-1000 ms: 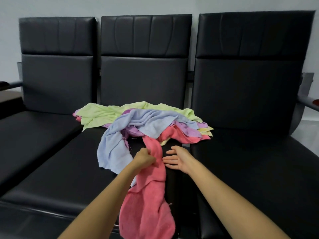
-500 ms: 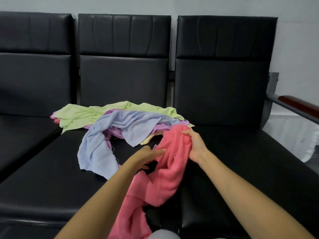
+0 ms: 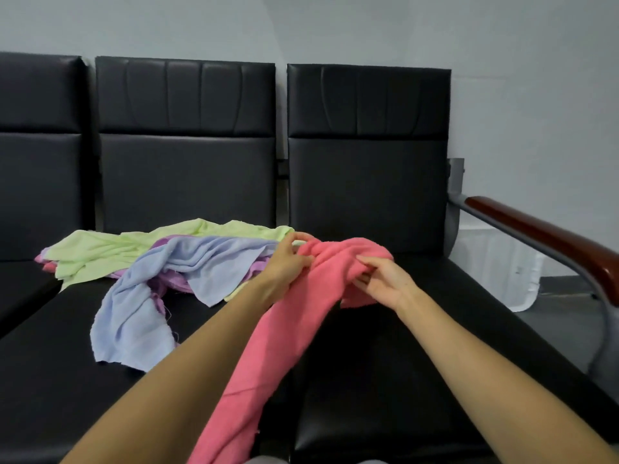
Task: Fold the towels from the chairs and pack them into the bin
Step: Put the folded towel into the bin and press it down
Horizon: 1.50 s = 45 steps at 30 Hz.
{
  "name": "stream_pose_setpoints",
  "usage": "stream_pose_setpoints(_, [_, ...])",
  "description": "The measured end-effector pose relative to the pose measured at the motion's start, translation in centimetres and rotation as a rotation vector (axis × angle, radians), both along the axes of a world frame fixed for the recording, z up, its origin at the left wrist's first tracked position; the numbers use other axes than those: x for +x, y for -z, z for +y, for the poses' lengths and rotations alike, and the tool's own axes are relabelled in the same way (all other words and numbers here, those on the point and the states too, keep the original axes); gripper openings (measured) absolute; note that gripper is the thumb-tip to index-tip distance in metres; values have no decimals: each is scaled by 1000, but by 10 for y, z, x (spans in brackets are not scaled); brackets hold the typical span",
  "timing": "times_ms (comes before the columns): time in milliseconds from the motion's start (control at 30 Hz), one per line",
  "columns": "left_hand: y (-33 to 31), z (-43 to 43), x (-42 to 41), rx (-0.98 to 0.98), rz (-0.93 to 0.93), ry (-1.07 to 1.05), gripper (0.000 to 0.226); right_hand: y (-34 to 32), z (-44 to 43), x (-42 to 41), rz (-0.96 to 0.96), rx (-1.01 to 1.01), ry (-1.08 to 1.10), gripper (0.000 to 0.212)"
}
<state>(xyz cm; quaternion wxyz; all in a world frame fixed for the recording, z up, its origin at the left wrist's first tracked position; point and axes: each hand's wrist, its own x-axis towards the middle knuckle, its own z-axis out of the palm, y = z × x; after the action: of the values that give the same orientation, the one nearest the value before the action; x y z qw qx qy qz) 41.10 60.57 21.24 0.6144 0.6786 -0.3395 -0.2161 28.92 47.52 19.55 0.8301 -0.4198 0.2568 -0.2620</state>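
Left grip (image 3: 287, 264) pinched the bunched top of the pink towel (image 3: 301, 324), and right grip (image 3: 382, 279) curled round a fold just beside. On the black chairs (image 3: 368, 380) the towel pile (image 3: 201, 262) lay on the middle seat; the pink one (a second earlier tangled in it) had been pulled clear toward the right seat, so spreading it flat seemed next.

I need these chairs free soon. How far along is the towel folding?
Barely begun. Done: no folded towel shows, and no bin is in view. In hand: left hand and right hand both grip the bunched pink towel. To do: the green towel, blue towel and purple towel lie crumpled on the middle seat.
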Motion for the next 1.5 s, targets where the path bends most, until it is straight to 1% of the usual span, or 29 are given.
stream_pose_setpoints(67, [-18,-19,-1,-81,-81,-45,48,-12,-9,-5,-15,-6,69,14])
stream_pose_setpoints(133, [-46,-40,-3,-176,-97,-22,55,-24,-16,-11,-57,-2,132,17])
stream_pose_setpoints(200, [-67,-61,-10,-229,-78,33,54,-30,-31,-21,-140,29,170,22])
stream_pose_setpoints(267, [-74,-72,-20,-247,-58,78,52,-30,-43,-35,-196,120,197,30])
stream_pose_setpoints(300, [-71,-76,-25,-241,-48,95,51,-26,-49,-41,-193,181,204,34])
stream_pose_setpoints(333, [-63,-78,-30,-216,-26,104,49,-19,-53,-46,-131,210,198,31])
stream_pose_setpoints(367, [-50,-80,-32,-162,9,107,46,-8,-56,-51,10,191,177,24])
stream_pose_setpoints(400, [-36,-81,-33,-85,54,106,38,3,-58,-57,232,103,113,19])
stream_pose_setpoints(433, [-18,-79,-38,5,102,106,28,16,-58,-64,512,-39,-6,18])
stream_pose_setpoints(500, [12,-72,-44,168,128,141,27,34,-55,-74,1024,-358,-260,20])
stream_pose_setpoints(533, [26,-68,-46,212,112,165,24,40,-55,-75,1187,-499,-315,20])
stream_pose_setpoints(567, [35,-63,-48,218,95,175,18,44,-56,-75,1277,-643,-292,15])
stream_pose_setpoints(600, [41,-60,-46,208,79,168,19,47,-59,-74,1279,-778,-190,12])
stream_pose_setpoints(633, [46,-58,-44,205,83,161,27,49,-63,-71,1194,-894,-63,19])
stream_pose_setpoints(667, [47,-55,-41,198,91,166,32,46,-64,-68,1057,-983,-12,35])
stream_pose_setpoints(733, [43,-51,-36,172,91,218,36,37,-55,-64,794,-1087,-185,67])
stream_pose_setpoints(767, [38,-50,-35,168,73,247,36,30,-47,-60,713,-1095,-327,73])
stream_pose_setpoints(833, [27,-48,-36,165,56,296,31,20,-32,-54,665,-1034,-566,69])
stream_pose_setpoints(900, [19,-44,-36,141,35,365,33,19,-26,-46,683,-1015,-578,53])
stream_pose_setpoints(1000, [15,-44,-30,134,-51,396,33,16,-30,-36,640,-1174,-270,12])
stream_pose_setpoints(1033, [16,-44,-28,153,-98,359,35,15,-34,-35,618,-1195,-151,9])
stream_pose_setpoints(1133, [20,-47,-24,246,-305,279,39,6,-46,-37,585,-1153,105,23])
stream_pose_setpoints(1200, [25,-51,-21,336,-469,254,28,-1,-52,-40,552,-1039,253,31])
stream_pose_setpoints(1267, [35,-54,-16,449,-599,201,26,-5,-58,-42,505,-921,419,31])
stream_pose_setpoints(1333, [42,-53,-14,576,-690,110,10,-7,-65,-47,459,-825,513,25])
stream_pose_setpoints(1367, [43,-52,-14,596,-691,22,15,-9,-67,-51,471,-810,453,21])
stream_pose_setpoints(1400, [42,-53,-14,589,-689,-64,20,-11,-65,-55,501,-821,318,14])
stream_pose_setpoints(1433, [39,-54,-17,530,-682,-120,21,-14,-62,-59,556,-862,123,21])
stream_pose_setpoints(1500, [24,-60,-28,365,-750,-143,22,-19,-55,-59,629,-982,-241,58])
